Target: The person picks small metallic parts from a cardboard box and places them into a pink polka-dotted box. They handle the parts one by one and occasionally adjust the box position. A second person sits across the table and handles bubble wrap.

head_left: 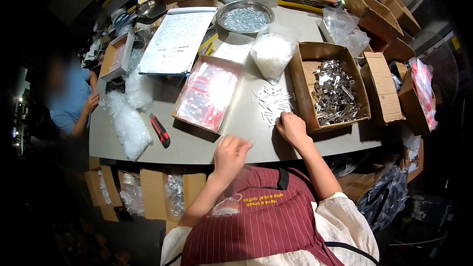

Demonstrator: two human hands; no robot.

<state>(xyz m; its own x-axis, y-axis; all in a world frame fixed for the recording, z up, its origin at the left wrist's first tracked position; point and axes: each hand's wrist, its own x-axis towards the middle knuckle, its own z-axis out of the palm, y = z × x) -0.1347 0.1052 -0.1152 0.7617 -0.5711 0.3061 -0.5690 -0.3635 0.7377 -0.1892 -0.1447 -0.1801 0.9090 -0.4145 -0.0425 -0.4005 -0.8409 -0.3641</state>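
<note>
My left hand (230, 156) is just above the near edge of the table, its fingers pinched together. A small pale bit shows at the fingertips, too small to name. My right hand (293, 129) rests at the near end of a loose pile of short white plastic pieces (272, 102). Its fingers are curled, and whatever they grip is hidden. Behind the pile stands an open clear bag (273, 54) full of white pieces. Left of the pile, a shallow box holds small clear zip bags (207, 93) with red strips. Right of it, a cardboard box (306, 86) contains small metal brackets (337, 93).
A red and black utility knife (159, 130) lies left, beside filled clear bags (129, 127). Behind are a clipboard with papers (177, 39) and a metal bowl of screws (245, 17). More cartons (382, 86) stand right. Another person (71, 96) is at the left edge.
</note>
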